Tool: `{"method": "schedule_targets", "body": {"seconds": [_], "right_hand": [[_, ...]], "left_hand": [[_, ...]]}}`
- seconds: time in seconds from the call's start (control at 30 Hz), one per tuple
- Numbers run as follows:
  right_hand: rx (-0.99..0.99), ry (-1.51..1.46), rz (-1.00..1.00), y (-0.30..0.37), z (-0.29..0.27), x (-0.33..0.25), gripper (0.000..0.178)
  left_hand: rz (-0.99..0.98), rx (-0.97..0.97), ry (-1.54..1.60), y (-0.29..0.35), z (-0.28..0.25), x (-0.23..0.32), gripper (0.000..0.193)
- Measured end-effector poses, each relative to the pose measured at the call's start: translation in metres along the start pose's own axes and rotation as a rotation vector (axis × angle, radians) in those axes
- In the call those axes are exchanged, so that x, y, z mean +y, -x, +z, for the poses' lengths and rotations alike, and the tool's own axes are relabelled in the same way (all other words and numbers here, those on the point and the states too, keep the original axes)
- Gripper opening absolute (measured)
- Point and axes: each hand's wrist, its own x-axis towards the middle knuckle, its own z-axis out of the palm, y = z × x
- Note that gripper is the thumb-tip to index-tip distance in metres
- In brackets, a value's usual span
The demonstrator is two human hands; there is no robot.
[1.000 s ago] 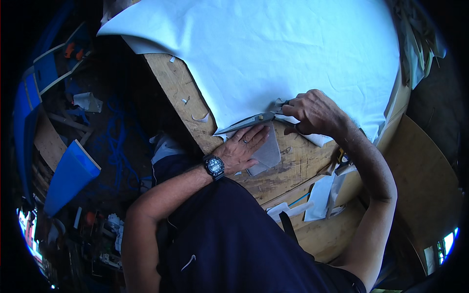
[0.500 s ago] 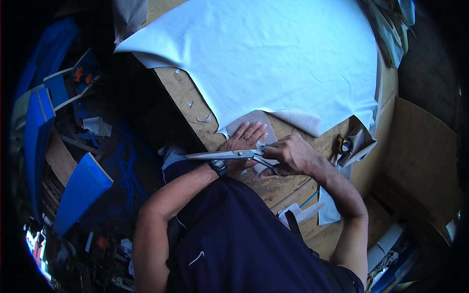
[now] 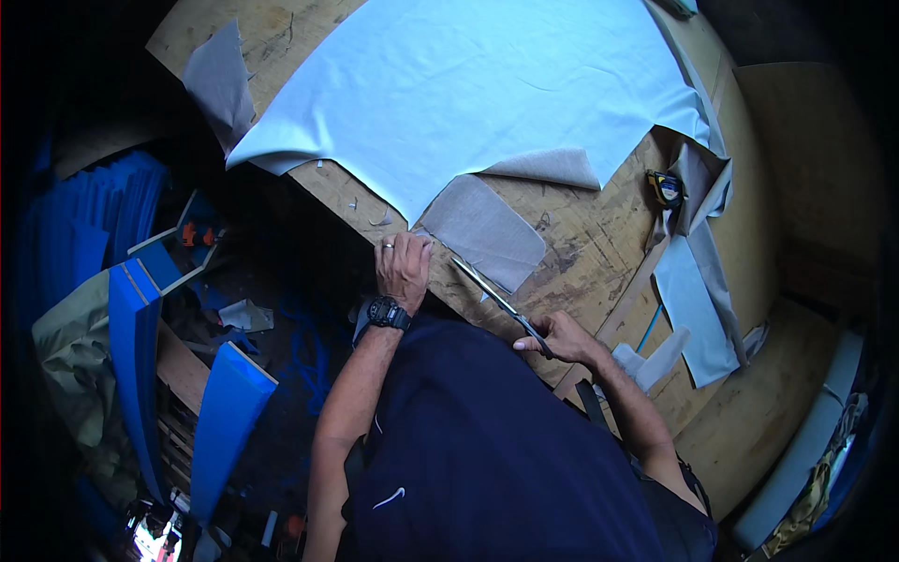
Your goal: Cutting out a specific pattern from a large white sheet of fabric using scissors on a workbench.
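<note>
My right hand (image 3: 562, 339) grips the handles of long metal scissors (image 3: 493, 298), whose blades point up and left along the near edge of a grey fabric piece (image 3: 492, 229). This piece has rounded corners and lies flat on the wooden table (image 3: 585, 225). At the table's near left edge my left hand (image 3: 405, 270), with a ring and a black watch, has its fingers bent and close together at the piece's left corner. It seems to pinch that corner; the fingertips are partly hidden. Just beyond spreads a large pale blue sheet (image 3: 496, 84), its edge folded back beside the piece.
A yellow and black tape measure (image 3: 666, 189) sits at the right. Pale fabric strips (image 3: 698, 300) and a blue stick (image 3: 650, 328) lie near it. Another grey scrap (image 3: 220, 84) hangs over the far left edge. Blue panels (image 3: 229, 421) stand on the floor at left.
My left hand has slid off the middle of the grey piece to its left corner. The scissors have swung from lying across my left wrist to the piece's near edge.
</note>
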Motion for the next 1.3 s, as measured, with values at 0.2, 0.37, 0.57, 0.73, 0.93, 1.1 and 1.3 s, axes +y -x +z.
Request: {"method": "schedule_targets", "body": {"seconds": [0.2,0.37,0.57,0.73,0.93,1.1,1.3], "right_hand": [[-0.037,0.062,-0.093,-0.034,0.003,0.001,0.069],[0.019,-0.034,-0.193,-0.064,0.012,-0.021,0.064],[-0.043,-0.069,-0.153,-0.056,0.013,-0.034,0.065],[-0.091,-0.001,-0.112,-0.032,0.018,-0.013,0.069],[-0.024,-0.042,-0.170,-0.056,0.028,-0.016,0.068],[0.011,-0.176,-0.228,-0.071,0.033,-0.027,0.067],[0.086,-0.155,-0.284,-0.066,0.040,-0.029,0.065]], "left_hand": [[-0.049,0.011,0.058,0.016,-0.011,0.006,0.008],[-0.022,0.024,0.076,0.022,-0.019,0.004,0.009],[-0.054,0.059,0.118,0.025,-0.030,0.006,0.008],[-0.122,0.087,0.146,0.019,-0.037,0.006,0.009],[-0.120,0.063,0.142,0.015,-0.043,0.008,0.011],[-0.096,0.067,0.134,0.016,-0.047,0.008,0.012],[-0.094,0.031,0.107,0.020,-0.051,0.002,0.012]]}}
